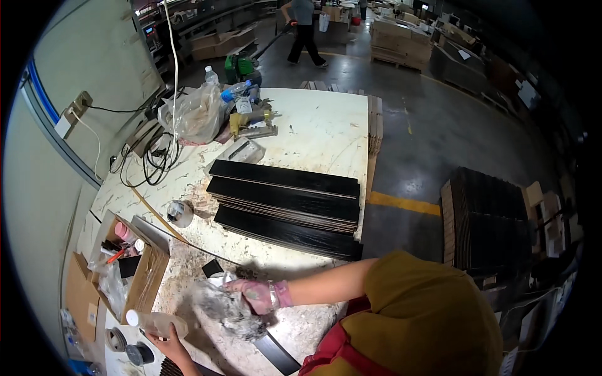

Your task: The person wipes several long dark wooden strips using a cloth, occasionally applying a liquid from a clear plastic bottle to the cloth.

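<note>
Three stacks of long black boards lie side by side across the middle of the pale, scuffed worktable. Near their left end sits a small round metal object (its exact kind is hard to tell). At the far end of the table a crumpled clear plastic bag rests beside a yellow power tool, with coiled black cables nearby. An open cardboard box of small items sits at the table's left edge. On the grey floor to the right stands another pile of dark boards, past a yellow floor line. A person walks in the distance.
</note>
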`<state>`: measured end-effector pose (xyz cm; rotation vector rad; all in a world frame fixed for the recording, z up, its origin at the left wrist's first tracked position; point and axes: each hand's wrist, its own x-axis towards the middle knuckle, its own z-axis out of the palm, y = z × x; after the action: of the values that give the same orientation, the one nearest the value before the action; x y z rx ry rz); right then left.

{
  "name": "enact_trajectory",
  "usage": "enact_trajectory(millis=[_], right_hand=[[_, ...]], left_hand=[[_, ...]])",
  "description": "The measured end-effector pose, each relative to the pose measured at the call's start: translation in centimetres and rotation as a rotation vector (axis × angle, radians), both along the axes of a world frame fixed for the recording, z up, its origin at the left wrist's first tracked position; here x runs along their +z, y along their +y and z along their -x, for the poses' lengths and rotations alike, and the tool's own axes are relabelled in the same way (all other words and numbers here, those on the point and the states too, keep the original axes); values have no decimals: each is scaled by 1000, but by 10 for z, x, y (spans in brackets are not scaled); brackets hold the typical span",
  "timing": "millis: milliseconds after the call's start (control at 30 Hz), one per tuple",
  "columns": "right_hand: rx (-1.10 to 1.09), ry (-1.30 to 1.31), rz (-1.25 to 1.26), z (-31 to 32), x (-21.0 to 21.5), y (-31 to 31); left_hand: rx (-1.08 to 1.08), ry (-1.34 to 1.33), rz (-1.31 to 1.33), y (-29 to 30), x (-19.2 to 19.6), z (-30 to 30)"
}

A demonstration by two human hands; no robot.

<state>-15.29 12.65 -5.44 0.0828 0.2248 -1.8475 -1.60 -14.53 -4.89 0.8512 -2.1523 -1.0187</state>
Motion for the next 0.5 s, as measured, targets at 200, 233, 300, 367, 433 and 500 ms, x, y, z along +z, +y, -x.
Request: enact_trajectory(millis=[200,233,300,367,433,500], right_hand=[[151,-148,-160,-5,-8,41],[239,-130,-141,-1,-11,40],[166,24,-336,6,-1,44],[178,-22,-182,23,18,64],[132,-37,67,38,-15,67],[49,144,-154,56,-26,55]], left_hand=[[143,59,19,-39,-44,-36],[174,22,-68,-38,-43,-46],[137,21,-160,-9,-17,-49],[68,118,4,64,3,-51],[49,34,-178,152,13,-81],[104,-100,-174,229,-8,-124]])
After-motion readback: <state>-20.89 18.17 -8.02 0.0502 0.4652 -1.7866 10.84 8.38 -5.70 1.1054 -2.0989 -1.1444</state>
